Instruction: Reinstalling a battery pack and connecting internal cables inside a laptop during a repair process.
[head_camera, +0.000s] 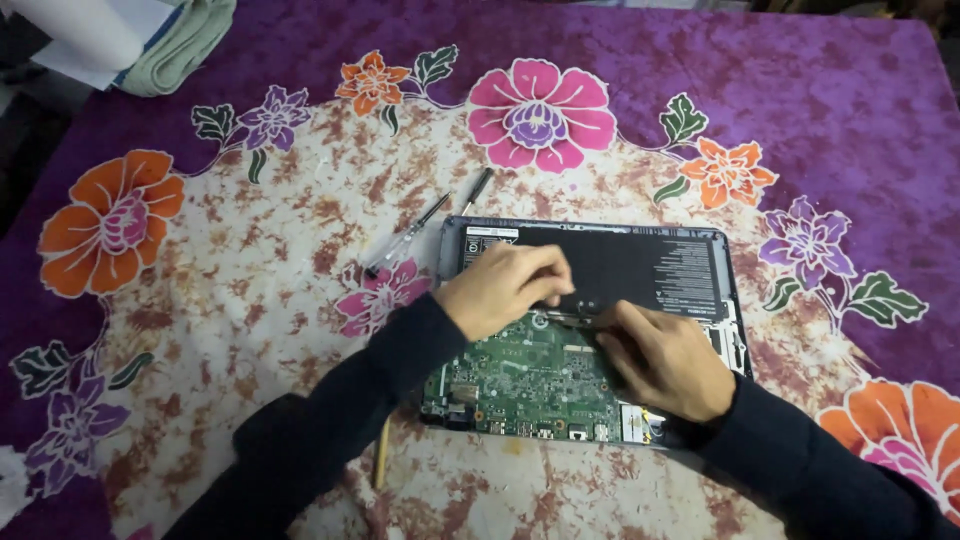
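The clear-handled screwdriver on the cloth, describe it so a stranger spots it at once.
Start at the opened laptop on the flowered cloth. Just off its upper left corner lie two slim tools; the screwdriver is the left one, with a see-through handle, unlike the dark tool beside it.

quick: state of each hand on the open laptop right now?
Left hand: fingers curled, pressing at the edge of the black battery; grip cannot be told.
Right hand: curled over the green board; contents cannot be told.
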